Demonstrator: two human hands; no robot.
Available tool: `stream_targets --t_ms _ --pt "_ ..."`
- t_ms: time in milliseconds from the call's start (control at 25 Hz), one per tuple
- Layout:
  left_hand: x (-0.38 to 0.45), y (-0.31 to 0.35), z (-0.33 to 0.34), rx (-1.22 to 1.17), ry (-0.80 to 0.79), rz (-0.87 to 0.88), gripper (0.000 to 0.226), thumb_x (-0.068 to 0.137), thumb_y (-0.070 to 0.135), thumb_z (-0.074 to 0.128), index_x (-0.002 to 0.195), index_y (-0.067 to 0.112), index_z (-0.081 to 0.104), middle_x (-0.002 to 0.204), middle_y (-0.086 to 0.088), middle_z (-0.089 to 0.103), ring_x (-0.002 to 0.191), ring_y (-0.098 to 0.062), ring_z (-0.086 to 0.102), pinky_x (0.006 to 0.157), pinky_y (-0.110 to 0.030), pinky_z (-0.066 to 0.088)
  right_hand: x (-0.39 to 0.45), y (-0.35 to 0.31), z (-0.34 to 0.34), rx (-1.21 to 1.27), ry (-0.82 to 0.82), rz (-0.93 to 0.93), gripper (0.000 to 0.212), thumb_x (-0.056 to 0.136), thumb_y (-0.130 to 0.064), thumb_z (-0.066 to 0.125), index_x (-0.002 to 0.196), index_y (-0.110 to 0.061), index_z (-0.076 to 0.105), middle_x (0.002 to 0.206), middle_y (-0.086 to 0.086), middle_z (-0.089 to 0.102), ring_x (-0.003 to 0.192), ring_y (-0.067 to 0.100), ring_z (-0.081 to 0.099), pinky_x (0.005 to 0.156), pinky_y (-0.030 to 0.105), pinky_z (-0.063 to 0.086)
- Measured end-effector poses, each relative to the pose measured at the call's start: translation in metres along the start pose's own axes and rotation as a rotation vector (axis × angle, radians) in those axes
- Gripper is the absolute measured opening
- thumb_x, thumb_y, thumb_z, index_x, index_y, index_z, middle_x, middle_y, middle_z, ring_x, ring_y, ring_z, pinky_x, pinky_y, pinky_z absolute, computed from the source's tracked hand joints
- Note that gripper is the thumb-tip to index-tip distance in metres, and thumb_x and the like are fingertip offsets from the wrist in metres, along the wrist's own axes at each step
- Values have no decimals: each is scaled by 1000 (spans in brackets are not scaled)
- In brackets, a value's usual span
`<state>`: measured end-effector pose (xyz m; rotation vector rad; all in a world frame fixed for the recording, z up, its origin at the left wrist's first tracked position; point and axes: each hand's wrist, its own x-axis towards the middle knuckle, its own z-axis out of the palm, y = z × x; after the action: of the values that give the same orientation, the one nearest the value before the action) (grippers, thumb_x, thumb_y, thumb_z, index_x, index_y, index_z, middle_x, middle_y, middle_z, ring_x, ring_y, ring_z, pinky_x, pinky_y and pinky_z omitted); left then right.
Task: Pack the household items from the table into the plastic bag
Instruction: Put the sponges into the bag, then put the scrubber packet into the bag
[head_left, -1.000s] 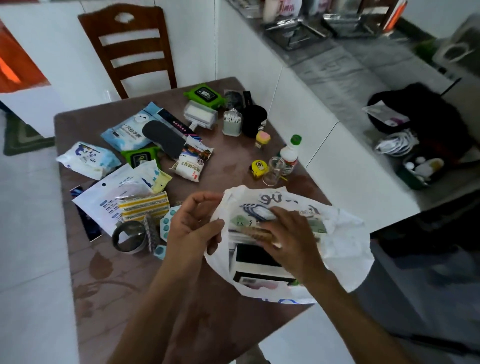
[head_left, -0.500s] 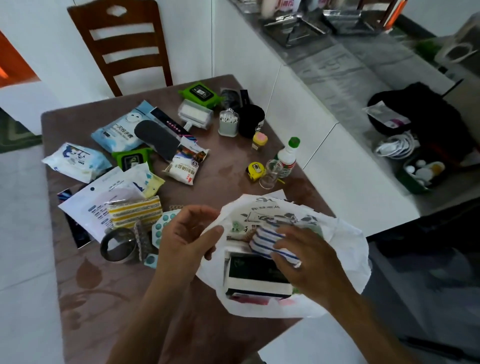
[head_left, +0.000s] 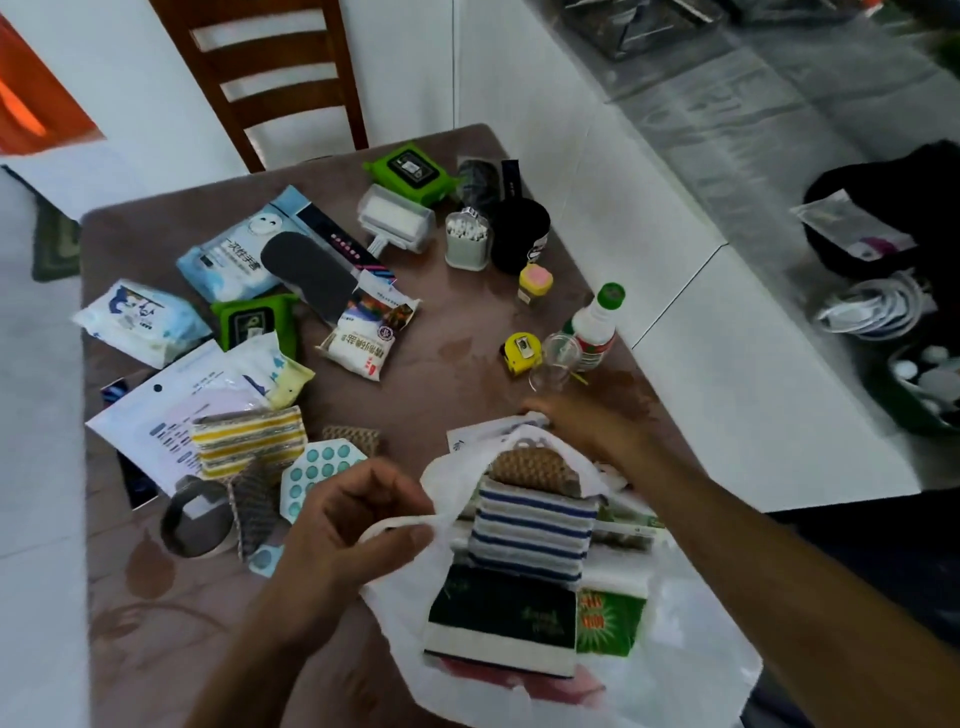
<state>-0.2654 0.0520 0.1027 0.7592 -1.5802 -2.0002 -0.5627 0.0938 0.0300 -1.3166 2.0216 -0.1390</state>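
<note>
Bag (head_left: 675, 670) at the table's (head_left: 156, 597) near edge, sponge (head_left: 532, 530) and box (head_left: 501, 618) inside (sponge behind), packets spread left, bottle (head_left: 597, 327) behind.

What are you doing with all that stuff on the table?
A person is packing household things into a white plastic bag. The left hand pinches the bag's handle to hold it open. The right hand is at the bag's far edge. A blue striped sponge and a dark box are already inside. Wipes, a yellow striped sponge and a bottle wait on the table.

Brown table (head_left: 457, 312) holds scattered packets, bottle (head_left: 597, 325), plastic bag (head_left: 675, 670).
</note>
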Motion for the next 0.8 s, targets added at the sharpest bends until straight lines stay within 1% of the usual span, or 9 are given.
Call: stream_targets --t_ms 80,160,360,400,480,560,640,720,800 --pt "4 -2 0 2 24 13 24 66 29 87 79 16 70 71 -5 72 60 -12 65 55 -23 52 30 6 9 -221 -99 -84 32 92 -20 59 123 -17 58 130 11 59 115 31 58 95 43 49" --pt "6 -4 1 22 54 16 27 67 34 87 79 17 70 71 -4 71 60 -11 65 56 -21 52 47 5 12 -277 -153 -94 38 88 -12 61 125 -18 53 133 9 56 114 28 56 94 40 48" --pt "5 -7 5 -15 104 11 15 68 16 79 80 20 71 71 -1 70 57 -8 60 53 -20 49 63 8 29 -327 -192 -97 28 91 -10 56 119 -9 54 121 17 61 106 33 59 76 32 42" --pt "5 -7 5 -25 128 6 15 67 17 78 80 20 71 72 -2 69 57 -11 59 53 -22 48 63 8 31 -335 -177 -95 25 91 -11 55 116 -9 57 119 16 63 104 33 61 76 32 43" --pt "3 -8 4 -35 183 -7 17 66 19 78 81 19 70 74 -11 69 59 -31 57 55 -32 47 62 7 33 -392 -160 -95 20 90 -8 53 108 -10 63 116 16 65 101 33 62 76 32 46" --pt "1 -10 2 -58 228 -20 19 66 20 78 83 15 69 78 -24 65 63 -55 49 57 -54 46 60 7 39 -438 -93 -129 19 88 -8 56 106 -10 62 118 16 63 103 33 60 73 33 43" --pt "1 -11 1 -61 249 -23 21 67 20 79 84 13 68 81 -32 62 68 -66 45 58 -70 42 61 9 43 -431 -13 -167 30 89 -12 60 118 -9 55 127 16 55 112 34 54 81 38 46" --pt "-1 -12 1 -51 261 -35 21 66 20 79 83 13 68 81 -31 62 69 -66 46 60 -68 42 64 12 43 -357 -40 -132 35 89 -14 61 121 -9 49 131 17 50 114 35 53 87 43 49" --pt "-1 -10 1 -71 272 -41 22 65 21 80 83 13 68 80 -27 64 67 -61 49 65 -62 42 67 15 43 -288 -76 -76 30 89 -16 61 116 -10 50 125 17 56 107 34 57 81 38 48"
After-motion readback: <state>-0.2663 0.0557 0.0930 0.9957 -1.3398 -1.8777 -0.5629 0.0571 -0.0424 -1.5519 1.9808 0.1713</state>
